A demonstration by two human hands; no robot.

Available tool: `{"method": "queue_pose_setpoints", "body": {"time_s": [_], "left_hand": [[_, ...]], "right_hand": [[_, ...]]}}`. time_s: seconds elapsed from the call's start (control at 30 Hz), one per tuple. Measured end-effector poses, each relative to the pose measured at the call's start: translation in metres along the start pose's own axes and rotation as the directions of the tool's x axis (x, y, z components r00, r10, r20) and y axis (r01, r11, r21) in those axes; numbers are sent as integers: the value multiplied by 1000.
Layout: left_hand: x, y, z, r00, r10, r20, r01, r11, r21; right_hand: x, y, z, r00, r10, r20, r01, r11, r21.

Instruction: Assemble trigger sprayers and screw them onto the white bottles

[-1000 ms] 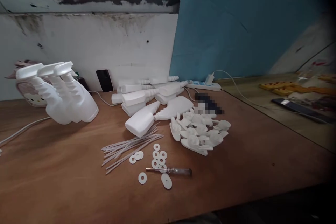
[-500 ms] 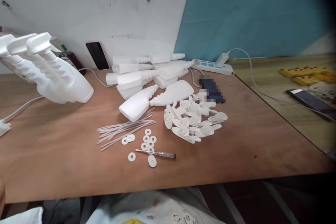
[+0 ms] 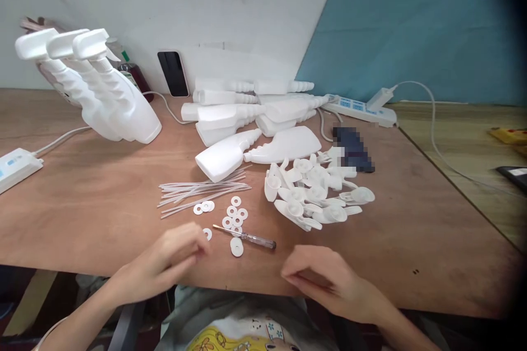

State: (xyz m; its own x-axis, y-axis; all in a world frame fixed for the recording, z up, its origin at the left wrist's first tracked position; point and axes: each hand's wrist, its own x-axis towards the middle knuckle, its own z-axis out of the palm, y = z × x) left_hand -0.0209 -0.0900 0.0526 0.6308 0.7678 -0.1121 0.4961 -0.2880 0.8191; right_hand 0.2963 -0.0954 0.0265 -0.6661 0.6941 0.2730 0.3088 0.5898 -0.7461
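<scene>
My left hand (image 3: 177, 255) hovers over the front of the table, beside a flat white washer (image 3: 208, 234) that its fingers partly cover. Its fingers are bent, with the thumb a little apart and nothing visible between them. My right hand (image 3: 321, 279) is at the front edge, fingers curled and tips meeting the thumb; no object shows in it. Between the hands lies a small screwdriver (image 3: 257, 240) with a clear handle, its shaft across several white washers (image 3: 236, 221). Thin white tubes (image 3: 197, 193) lie behind. White spray trigger heads (image 3: 313, 192) are heaped beyond my right hand.
White bottles (image 3: 284, 144) lie piled at the back. Spray bottles with triggers fitted (image 3: 119, 98) stand tilted at left. A phone (image 3: 173, 74) leans on the wall. Power strips (image 3: 362, 109) with cables sit at back right and left. A dark pixelated item (image 3: 352, 148) lies near the heads.
Both my hands have come into view over the table's front, left and right of the screwdriver. The camera view has shifted left. The parts on the table look unmoved.
</scene>
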Motion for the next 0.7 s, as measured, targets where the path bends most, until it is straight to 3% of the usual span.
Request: {"method": "queue_pose_setpoints", "body": {"time_s": [0.07, 0.1, 0.17, 0.27, 0.4, 0.57, 0.63, 0.7], "left_hand": [[3, -12, 12, 967, 15, -254, 8, 996, 91], [5, -18, 19, 940, 53, -337, -5, 990, 143], [7, -29, 30, 905, 123, -407, -15, 966, 259], [9, -41, 40, 887, 130, -444, 34, 939, 343], [7, -49, 46, 814, 80, -575, 117, 947, 299], [5, -57, 51, 796, -10, -605, 169, 964, 206], [4, -59, 53, 756, -26, -654, 147, 981, 130], [-2, -56, 55, 714, 4, -700, 45, 998, 52]], "right_hand": [[10, 2, 23, 997, -73, -40, 74, 997, 27], [14, 4, 35, 988, -82, -129, 85, 996, 17], [20, 8, 57, 955, -105, -278, 69, 988, -135], [25, 16, 77, 905, -149, -399, 0, 937, -350], [28, 21, 82, 901, -193, -389, -3, 893, -450], [29, 18, 80, 907, -212, -363, 39, 902, -430], [26, 16, 81, 906, -260, -333, 103, 901, -422], [23, 15, 82, 892, -323, -317, 177, 894, -411]]}}
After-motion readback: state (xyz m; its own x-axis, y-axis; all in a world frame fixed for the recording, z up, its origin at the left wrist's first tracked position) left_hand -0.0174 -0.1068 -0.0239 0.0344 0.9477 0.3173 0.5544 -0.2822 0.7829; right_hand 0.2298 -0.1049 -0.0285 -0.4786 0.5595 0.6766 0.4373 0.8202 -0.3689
